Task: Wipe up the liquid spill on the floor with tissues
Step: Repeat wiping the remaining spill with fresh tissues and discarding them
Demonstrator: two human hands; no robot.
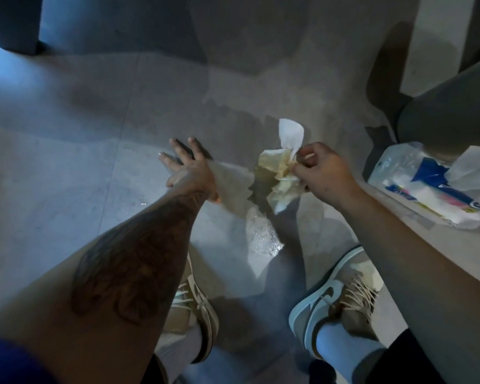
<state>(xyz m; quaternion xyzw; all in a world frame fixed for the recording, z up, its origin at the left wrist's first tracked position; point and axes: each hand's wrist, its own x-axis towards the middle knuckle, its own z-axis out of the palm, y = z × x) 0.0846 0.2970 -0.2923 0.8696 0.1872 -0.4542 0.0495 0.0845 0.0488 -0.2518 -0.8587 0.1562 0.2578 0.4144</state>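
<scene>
- The right hand (324,173) is pinching one soaked, crumpled tissue wad (277,176) between thumb and fingertips, near frame centre.
- The left hand (187,162) is reaching out at 9 o'clock of the wad, fingers spread, its heel lying over one flat wet sheet (233,189).
- One glistening spill (263,236) is lying at 6 o'clock of the wad, ahead of the left shoe (200,309) and right shoe (330,297).
- One tissue pack (432,187) is crowding 3 o'clock; open floor (67,162) is stretching toward 9 o'clock.

tissue wad (280,173) between left hand (189,164) and right hand (324,173); tissue pack (432,187) further right; spill (263,234) between wad and shoes (336,295).
</scene>
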